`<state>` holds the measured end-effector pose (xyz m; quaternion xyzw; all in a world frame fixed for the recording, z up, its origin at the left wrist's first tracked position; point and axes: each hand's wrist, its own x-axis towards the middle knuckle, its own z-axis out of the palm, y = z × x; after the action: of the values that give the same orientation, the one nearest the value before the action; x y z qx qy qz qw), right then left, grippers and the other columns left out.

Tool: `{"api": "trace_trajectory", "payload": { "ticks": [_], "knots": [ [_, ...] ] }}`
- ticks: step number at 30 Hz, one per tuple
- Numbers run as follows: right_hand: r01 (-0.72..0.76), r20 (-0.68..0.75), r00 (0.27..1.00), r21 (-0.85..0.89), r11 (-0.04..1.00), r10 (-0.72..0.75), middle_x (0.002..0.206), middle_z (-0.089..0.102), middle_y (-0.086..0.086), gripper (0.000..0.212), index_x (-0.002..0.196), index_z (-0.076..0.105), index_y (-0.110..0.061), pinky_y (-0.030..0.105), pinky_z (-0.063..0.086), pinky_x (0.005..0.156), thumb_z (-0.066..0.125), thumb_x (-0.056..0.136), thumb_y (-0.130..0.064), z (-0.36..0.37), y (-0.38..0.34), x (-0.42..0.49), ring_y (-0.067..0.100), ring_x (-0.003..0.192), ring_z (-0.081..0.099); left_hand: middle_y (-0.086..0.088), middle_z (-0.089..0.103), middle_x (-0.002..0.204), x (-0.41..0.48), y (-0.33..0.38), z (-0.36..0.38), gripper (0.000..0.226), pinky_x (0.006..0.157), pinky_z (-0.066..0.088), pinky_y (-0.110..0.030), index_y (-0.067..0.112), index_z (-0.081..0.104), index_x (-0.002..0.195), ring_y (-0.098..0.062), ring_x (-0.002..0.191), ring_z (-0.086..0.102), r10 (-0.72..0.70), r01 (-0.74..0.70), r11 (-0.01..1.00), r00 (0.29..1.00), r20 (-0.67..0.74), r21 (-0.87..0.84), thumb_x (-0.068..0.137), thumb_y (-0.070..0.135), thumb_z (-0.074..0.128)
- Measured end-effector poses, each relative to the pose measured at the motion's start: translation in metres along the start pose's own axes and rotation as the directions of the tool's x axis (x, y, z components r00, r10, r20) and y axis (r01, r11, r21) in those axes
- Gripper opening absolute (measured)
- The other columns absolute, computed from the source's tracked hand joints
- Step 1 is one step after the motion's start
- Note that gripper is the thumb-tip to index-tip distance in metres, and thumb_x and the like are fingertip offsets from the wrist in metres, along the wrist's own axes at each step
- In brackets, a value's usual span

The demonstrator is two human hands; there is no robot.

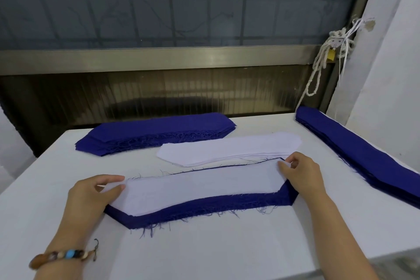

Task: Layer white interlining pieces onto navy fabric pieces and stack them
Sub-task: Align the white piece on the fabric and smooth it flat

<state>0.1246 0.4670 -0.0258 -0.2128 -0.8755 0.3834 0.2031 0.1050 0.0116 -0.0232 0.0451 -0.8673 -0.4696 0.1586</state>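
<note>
A white interlining piece (195, 185) lies on top of a stack of navy fabric pieces (204, 208) near the table's front middle. My left hand (95, 193) pinches the interlining's left end between thumb and fingers. My right hand (300, 171) pinches its right end. Behind it lies a pile of white interlining pieces (229, 149). Further back on the left sits a stack of navy pieces (156, 133) with frayed edges.
A long stack of navy strips (361, 154) runs along the table's right edge. The white table (216, 252) ends at a window frame (159, 59) at the back. A knotted cord and padlock (329, 52) hang at the right by a white wall.
</note>
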Motion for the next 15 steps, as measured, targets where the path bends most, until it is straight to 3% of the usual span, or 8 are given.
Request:
{"api": "trace_trajectory", "payload": {
  "ticks": [6, 11, 15],
  "knots": [
    [-0.008, -0.029, 1.0, 0.011, 1.0, 0.009, 0.072, 0.063, -0.001, 0.018, 0.075, 0.059, -0.018, 0.027, 0.04, 0.055, 0.069, 0.085, -0.03, 0.0005, 0.0026, 0.0016, 0.015, 0.067, 0.056, 0.007, 0.073, 0.083, -0.0004, 0.0042, -0.0017, 0.011, 0.06, 0.038, 0.003, 0.024, 0.077, 0.082, -0.01, 0.079, 0.063, -0.001, -0.001, 0.999, 0.998, -0.063, -0.036, 0.083, 0.013, 0.076],
    [-0.023, -0.035, 0.999, 0.011, 1.0, 0.024, 0.073, 0.062, -0.002, 0.019, 0.073, 0.059, -0.021, 0.027, 0.04, 0.056, 0.07, 0.084, -0.032, 0.0008, 0.0018, 0.0009, 0.014, 0.067, 0.056, 0.007, 0.072, 0.08, -0.0015, 0.0045, -0.0013, 0.012, 0.059, 0.038, 0.002, 0.023, 0.077, 0.08, -0.018, 0.076, 0.062, 0.018, -0.017, 1.0, 0.999, -0.047, 0.019, 0.082, 0.011, 0.077],
    [-0.031, -0.039, 0.999, 0.015, 0.999, 0.032, 0.072, 0.062, -0.002, 0.02, 0.074, 0.059, -0.021, 0.028, 0.04, 0.055, 0.068, 0.086, -0.034, 0.0011, 0.0008, 0.0002, 0.014, 0.066, 0.056, 0.001, 0.07, 0.073, -0.0006, 0.0028, -0.0021, 0.014, 0.058, 0.036, 0.002, 0.023, 0.077, 0.078, -0.009, 0.067, 0.059, 0.014, -0.012, 1.0, 0.998, -0.059, 0.027, 0.079, 0.009, 0.079]
  ]
}}
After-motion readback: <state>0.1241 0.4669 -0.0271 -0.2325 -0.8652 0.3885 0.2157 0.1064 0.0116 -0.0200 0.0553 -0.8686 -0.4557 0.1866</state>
